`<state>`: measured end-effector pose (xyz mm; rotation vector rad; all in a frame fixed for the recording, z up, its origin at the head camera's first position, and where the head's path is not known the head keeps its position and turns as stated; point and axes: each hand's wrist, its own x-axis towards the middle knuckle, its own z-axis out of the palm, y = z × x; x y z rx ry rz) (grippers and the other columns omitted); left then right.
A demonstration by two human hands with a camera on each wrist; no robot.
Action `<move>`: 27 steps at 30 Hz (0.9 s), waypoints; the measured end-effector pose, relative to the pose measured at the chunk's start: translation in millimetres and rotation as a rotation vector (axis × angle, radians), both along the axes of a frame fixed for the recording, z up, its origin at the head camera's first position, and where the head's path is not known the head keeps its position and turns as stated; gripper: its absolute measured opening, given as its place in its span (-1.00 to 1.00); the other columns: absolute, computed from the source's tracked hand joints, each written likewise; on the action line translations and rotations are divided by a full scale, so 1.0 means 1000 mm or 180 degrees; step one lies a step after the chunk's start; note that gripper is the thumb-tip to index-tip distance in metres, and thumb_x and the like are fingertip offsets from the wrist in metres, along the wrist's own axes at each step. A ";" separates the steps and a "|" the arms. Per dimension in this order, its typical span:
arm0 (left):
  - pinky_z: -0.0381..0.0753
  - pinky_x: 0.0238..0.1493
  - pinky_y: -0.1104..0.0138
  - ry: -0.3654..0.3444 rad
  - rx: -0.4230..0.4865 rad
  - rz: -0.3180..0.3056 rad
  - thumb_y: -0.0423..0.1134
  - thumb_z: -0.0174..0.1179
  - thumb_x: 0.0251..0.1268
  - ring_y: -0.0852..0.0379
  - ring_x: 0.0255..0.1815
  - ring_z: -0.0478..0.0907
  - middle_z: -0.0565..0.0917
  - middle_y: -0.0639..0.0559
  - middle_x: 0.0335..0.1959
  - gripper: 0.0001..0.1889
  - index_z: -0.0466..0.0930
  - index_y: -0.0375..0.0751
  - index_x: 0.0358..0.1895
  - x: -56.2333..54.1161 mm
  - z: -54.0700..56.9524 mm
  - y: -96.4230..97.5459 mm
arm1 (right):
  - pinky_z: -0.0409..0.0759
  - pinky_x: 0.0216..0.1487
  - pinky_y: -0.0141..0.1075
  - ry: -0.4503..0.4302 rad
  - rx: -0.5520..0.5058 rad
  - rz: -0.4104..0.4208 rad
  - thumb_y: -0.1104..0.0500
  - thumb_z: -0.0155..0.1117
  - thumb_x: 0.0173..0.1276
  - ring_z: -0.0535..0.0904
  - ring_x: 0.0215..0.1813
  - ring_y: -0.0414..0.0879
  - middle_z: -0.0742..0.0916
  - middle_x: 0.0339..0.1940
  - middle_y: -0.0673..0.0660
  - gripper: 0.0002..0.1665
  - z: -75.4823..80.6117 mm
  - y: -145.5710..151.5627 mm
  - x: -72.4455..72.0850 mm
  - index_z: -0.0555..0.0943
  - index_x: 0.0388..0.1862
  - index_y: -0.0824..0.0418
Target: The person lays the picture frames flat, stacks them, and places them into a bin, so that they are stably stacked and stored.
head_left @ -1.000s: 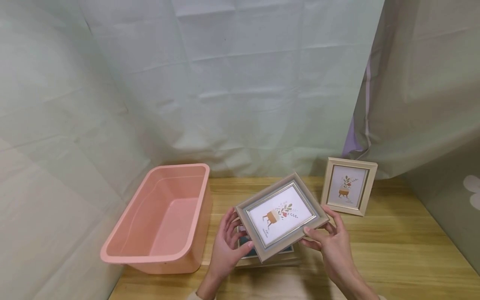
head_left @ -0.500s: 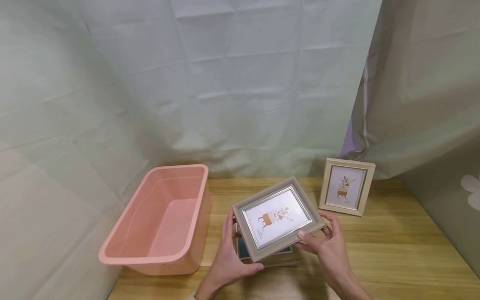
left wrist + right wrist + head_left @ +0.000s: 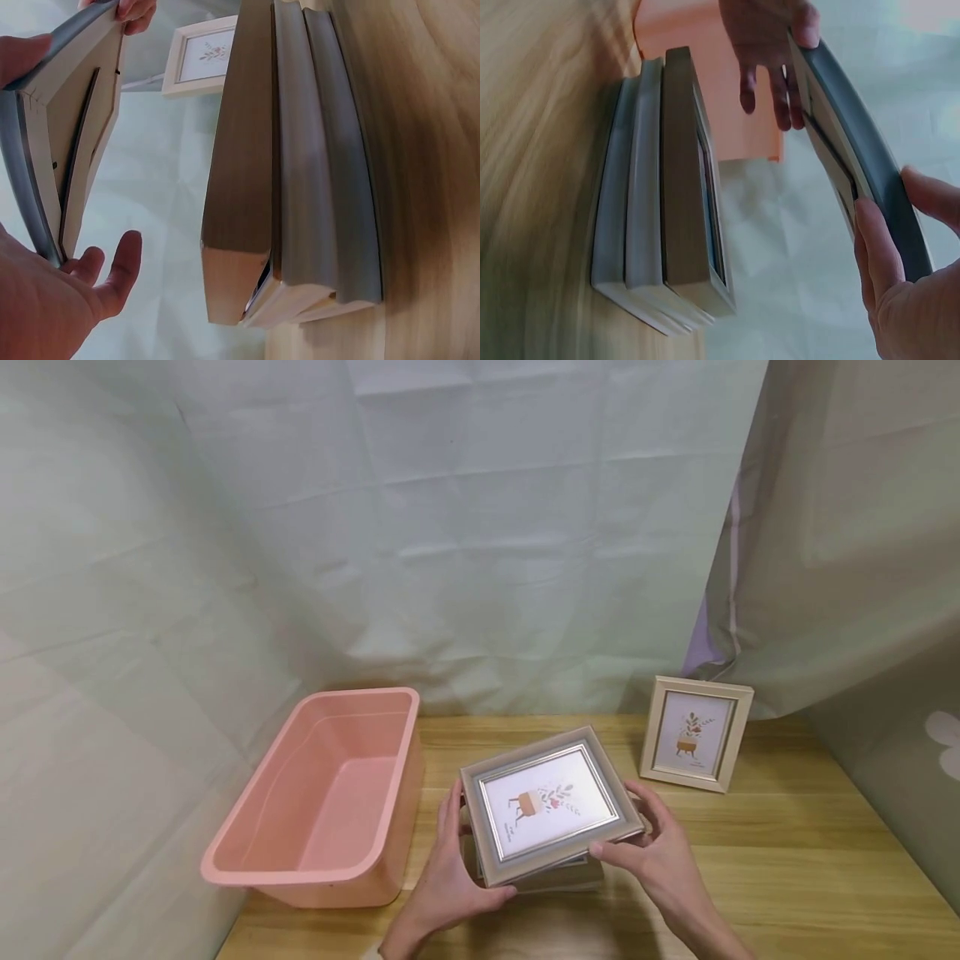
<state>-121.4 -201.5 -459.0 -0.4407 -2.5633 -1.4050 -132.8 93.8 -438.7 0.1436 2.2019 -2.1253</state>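
The frame, face up and tilted, is held in the air above a stack of similar ones. The left hand grips one end, some fingers spread clear; the right hand pinches the other, thumb in front. Keeping both thumbs on the rim and the weight evenly shared should work best. Beneath is a wooden counter; a pink tub sits left, an upright frame stands back right, and pale sheets hang around.
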 end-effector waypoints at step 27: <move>0.39 0.61 -0.20 -0.0068 -0.0349 0.0029 0.07 0.78 -0.43 -0.32 0.75 0.16 0.11 -0.40 0.76 0.66 -0.19 -0.39 0.78 -0.007 -0.010 -0.013 | 0.77 0.20 -0.21 0.1211 0.1556 -0.0223 0.26 0.93 -0.36 0.71 0.18 0.19 0.65 0.41 0.36 0.28 -0.021 -0.013 0.005 0.54 0.47 0.45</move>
